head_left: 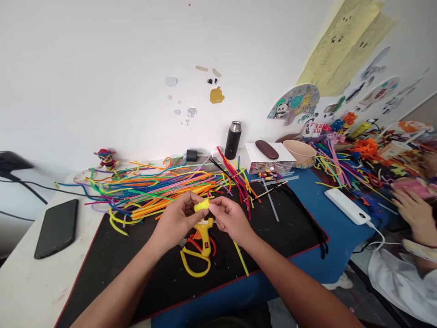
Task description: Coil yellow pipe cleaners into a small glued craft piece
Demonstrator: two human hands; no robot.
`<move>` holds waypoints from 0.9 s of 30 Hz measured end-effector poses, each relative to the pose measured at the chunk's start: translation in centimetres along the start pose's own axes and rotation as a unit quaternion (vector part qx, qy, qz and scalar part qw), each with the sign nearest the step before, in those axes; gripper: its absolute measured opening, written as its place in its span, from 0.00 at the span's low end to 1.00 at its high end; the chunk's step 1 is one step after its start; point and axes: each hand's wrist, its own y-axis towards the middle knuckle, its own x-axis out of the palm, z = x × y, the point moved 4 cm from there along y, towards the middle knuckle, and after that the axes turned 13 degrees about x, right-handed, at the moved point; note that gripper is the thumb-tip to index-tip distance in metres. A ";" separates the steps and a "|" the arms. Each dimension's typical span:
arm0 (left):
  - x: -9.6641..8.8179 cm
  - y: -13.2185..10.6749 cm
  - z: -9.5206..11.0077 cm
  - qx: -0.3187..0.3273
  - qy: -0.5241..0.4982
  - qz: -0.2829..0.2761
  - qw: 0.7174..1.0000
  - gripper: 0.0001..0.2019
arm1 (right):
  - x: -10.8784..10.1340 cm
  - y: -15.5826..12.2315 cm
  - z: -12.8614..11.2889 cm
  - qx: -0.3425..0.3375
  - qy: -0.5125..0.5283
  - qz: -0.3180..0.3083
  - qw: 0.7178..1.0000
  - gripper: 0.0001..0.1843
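A tightly wound yellow pipe cleaner coil (pixel 202 205) is held up over the black mat. My left hand (pixel 180 219) is closed around its left side, thumb and fingers pinching it. At its right end, the thumb and forefinger of my right hand (pixel 232 220) pinch the same coil. Just beneath my hands lies a yellow glue gun (pixel 205 237). A bent yellow loop (pixel 195 274) and red-handled tool, partly covered, rest around the glue gun. Below my right wrist lies a yellow pipe cleaner (pixel 241 259). My right fingertips hide part of the coil.
Many coloured pipe cleaners (pixel 164 190) are heaped along the back. Behind them stand a black flask (pixel 233 140) and a white box (pixel 251 157). A phone (pixel 56 228) lies left, a white power bank (pixel 347 206) right. Another person's hand (pixel 414 207) is at far right.
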 end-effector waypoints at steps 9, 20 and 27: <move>0.0 0.3 -0.1 -0.007 -0.008 0.002 1.000 0.16 | -0.2 -0.1 0.3 -0.010 -0.008 -0.010 1.000 0.26; -0.5 0.4 -0.9 -0.033 -0.041 -0.002 0.999 0.20 | 0.0 0.0 0.4 -0.017 -0.021 -0.004 1.000 0.26; -0.2 0.6 -1.0 -0.020 -0.045 -0.003 0.999 0.19 | 0.4 -0.2 0.6 -0.011 -0.021 -0.013 1.000 0.26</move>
